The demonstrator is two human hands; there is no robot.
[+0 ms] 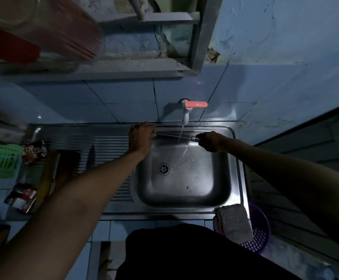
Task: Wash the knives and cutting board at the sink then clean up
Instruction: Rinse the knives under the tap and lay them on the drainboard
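Crosswise, knife [174, 136] between both hands' fingers [153, 134]

Head camera, looking steeply down, close over sink [237, 158].

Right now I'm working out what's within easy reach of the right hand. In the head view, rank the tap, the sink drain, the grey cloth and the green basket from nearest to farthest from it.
From the right hand, which holds the knife:
1. Tap, just up and left on the wall.
2. Sink drain, down and left in the basin.
3. Grey cloth, on the sink's near right corner.
4. Green basket, far left past the drainboard.
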